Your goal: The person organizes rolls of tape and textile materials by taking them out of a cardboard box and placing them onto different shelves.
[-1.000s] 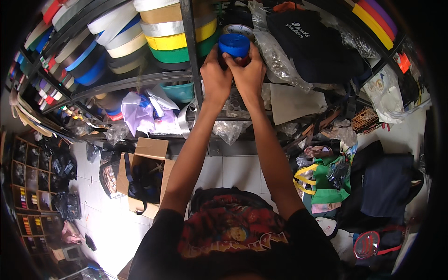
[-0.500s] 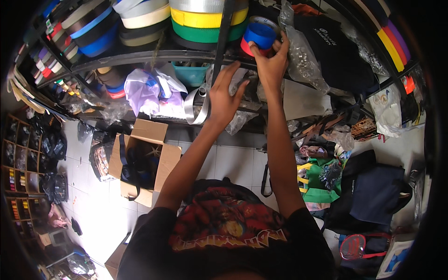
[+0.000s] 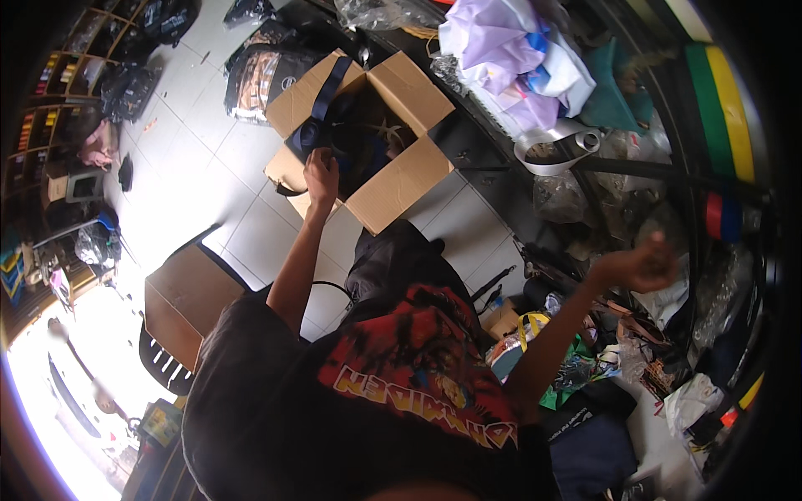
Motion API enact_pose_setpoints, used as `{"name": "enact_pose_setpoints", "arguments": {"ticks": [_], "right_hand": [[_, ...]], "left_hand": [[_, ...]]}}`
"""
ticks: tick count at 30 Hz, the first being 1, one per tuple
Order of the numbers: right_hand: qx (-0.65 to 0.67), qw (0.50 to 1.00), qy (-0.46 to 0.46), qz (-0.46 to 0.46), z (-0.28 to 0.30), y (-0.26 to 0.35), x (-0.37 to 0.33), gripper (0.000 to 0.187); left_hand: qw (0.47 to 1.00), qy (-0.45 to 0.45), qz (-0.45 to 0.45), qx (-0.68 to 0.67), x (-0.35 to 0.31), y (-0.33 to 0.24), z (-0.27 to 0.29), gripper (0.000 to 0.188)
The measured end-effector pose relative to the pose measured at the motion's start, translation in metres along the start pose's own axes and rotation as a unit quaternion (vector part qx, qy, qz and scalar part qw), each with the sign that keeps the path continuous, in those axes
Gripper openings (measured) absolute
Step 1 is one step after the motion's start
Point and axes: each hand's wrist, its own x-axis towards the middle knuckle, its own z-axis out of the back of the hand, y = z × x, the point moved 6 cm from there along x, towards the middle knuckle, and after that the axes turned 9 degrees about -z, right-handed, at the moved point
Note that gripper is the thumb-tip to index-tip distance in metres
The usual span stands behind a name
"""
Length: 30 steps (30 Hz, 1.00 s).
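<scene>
My left hand is at the near left side of an open cardboard box, its fingers closed at a dark navy webbing strap. The strap hangs over the box's flap, and part of it looks coiled by my fingertips. Inside the box lie dark blue and black items, partly in shadow, with a pale star-shaped piece. Out to the right, my right hand is raised near the shelf and smeared by motion. The blue and red webbing rolls stand on the shelf, apart from that hand.
Along the right runs a black shelf rack with green and yellow webbing rolls, a teal basket and a lilac plastic bag. A silver strap coil hangs off it. Another cardboard box stands at my left; bags lie on the floor at right.
My view has turned left toward the box. My left hand has gone from the shelf to the strap at the box. My right hand has come away from the blue and red rolls.
</scene>
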Motion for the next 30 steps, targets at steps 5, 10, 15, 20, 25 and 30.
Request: {"name": "enact_pose_setpoints", "arguments": {"ticks": [5,10,15,20,25,30], "right_hand": [[-0.047,0.813,0.509,-0.277,-0.037,-0.015,-0.218,0.024],[-0.057,0.644,0.702,-0.299,-0.023,-0.002,-0.315,0.025],[-0.144,0.636,0.688,-0.318,-0.001,-0.024,-0.321,0.027],[-0.188,0.632,0.656,-0.367,0.016,-0.039,-0.321,0.026],[-0.193,0.618,0.654,-0.39,0.031,-0.047,-0.328,0.026],[-0.187,0.593,0.675,-0.397,0.025,-0.048,-0.339,0.027]], "left_hand": [[0.998,0.062,-0.017,0.024,-0.004,0.014,-0.022,0.024],[0.976,0.184,-0.113,-0.035,0.005,-0.011,-0.076,0.034],[0.837,0.357,-0.273,0.311,-0.012,0.006,-0.13,0.03],[0.897,0.268,-0.275,0.219,-0.005,0.01,-0.122,0.024],[0.953,0.124,-0.209,0.182,0.029,-0.011,-0.056,0.03],[0.9,0.217,-0.15,0.347,0.018,0.024,-0.078,0.036]]}}
